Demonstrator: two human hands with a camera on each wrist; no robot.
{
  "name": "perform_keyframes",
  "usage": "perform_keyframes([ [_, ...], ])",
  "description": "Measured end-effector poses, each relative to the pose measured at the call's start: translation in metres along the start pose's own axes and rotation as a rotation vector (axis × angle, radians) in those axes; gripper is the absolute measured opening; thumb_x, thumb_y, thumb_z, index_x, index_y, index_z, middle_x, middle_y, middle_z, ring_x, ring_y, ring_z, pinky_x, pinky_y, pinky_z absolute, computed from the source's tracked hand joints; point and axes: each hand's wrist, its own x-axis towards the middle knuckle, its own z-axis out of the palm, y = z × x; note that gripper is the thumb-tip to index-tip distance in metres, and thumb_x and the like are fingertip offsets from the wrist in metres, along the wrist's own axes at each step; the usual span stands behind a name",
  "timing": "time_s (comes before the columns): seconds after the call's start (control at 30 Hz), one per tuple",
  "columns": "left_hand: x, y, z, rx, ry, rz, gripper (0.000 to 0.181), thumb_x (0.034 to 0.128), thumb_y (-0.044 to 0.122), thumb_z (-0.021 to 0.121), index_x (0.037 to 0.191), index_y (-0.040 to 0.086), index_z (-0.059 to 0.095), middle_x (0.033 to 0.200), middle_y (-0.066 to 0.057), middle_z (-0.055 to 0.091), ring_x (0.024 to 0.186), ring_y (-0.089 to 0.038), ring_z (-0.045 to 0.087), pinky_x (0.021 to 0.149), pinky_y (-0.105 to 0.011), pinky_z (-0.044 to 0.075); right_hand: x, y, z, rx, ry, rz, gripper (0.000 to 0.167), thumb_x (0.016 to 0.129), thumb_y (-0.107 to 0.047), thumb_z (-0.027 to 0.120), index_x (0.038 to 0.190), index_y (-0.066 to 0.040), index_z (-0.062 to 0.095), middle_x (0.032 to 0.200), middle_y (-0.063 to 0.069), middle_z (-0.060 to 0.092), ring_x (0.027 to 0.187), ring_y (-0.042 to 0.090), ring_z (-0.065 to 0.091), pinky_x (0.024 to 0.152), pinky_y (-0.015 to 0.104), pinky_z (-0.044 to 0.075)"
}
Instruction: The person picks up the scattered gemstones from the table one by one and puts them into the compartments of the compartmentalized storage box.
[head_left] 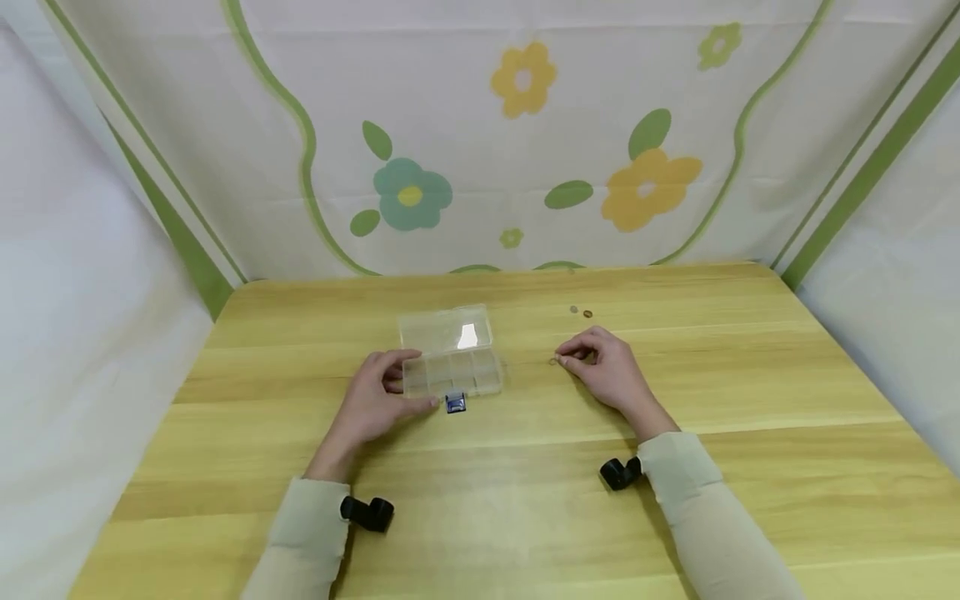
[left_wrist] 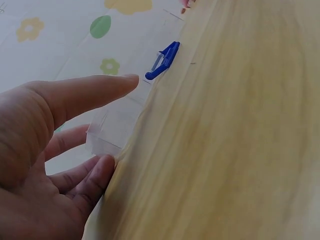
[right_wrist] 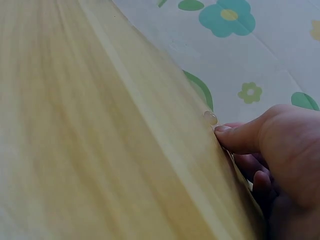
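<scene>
A clear plastic compartment box (head_left: 452, 372) lies on the table with its see-through lid (head_left: 442, 329) folded back. My left hand (head_left: 378, 398) holds the box around its left end, fingers at the side and thumb stretched along the front. At the front edge hangs a blue clasp (left_wrist: 165, 60), near the thumb's tip. To the right of the box, my right hand (head_left: 600, 367) pinches a small translucent round piece (right_wrist: 210, 118) between thumb and fingertips, just above the table. In the head view this piece has a ring-like outline.
Beyond my right hand lie a small grey round piece (head_left: 573, 309) and a small brown ring-like piece (head_left: 588, 314). The wooden table (head_left: 487, 500) ends at a hanging white flowered cloth (head_left: 480, 150). Cloth walls stand at both sides.
</scene>
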Motion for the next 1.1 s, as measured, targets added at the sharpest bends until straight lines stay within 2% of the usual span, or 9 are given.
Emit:
perform_keyframes([
  [0.2,0.0095,-0.003,-0.0026,0.011,-0.007,0.025,0.076,0.0808,0.023,0.097,0.148,0.012,0.063,0.131,-0.019,0.059,0.115,-0.032,0.058,0.101,-0.045,0.052,0.0039,-0.0007,0.0035,0.006,0.013,0.025,0.009,0.102,-0.019,0.077,0.108,-0.014,0.081,0.112,0.006,0.07,0.098,0.02,0.064,0.081,0.03,0.049],
  [0.57,0.0084,-0.0033,-0.0028,0.025,0.01,0.031,0.076,0.0805,0.025,0.097,0.148,0.013,0.064,0.133,-0.017,0.06,0.114,-0.032,0.059,0.102,-0.047,0.053,0.0054,-0.0012,0.0005,-0.001,-0.011,0.03,0.012,0.104,-0.022,0.074,0.109,-0.013,0.08,0.115,0.007,0.068,0.1,0.022,0.063,0.083,0.031,0.05],
  [0.73,0.0104,-0.0019,-0.0027,0.036,-0.007,0.047,0.077,0.0812,0.027,0.097,0.149,0.014,0.063,0.134,-0.017,0.06,0.115,-0.032,0.06,0.102,-0.048,0.054,0.0053,-0.0001,-0.0026,-0.009,-0.006,0.036,0.013,0.105,-0.024,0.073,0.109,-0.013,0.079,0.115,0.007,0.067,0.1,0.022,0.062,0.084,0.033,0.05],
  [1.1,0.0099,-0.001,-0.0038,0.031,-0.006,0.024,0.077,0.0816,0.025,0.096,0.15,0.014,0.062,0.134,-0.017,0.06,0.117,-0.033,0.059,0.103,-0.048,0.053,0.0045,0.0013,-0.0015,0.046,0.04,0.045,0.017,0.106,-0.026,0.071,0.113,-0.013,0.078,0.115,0.007,0.064,0.096,0.021,0.061,0.078,0.026,0.051],
])
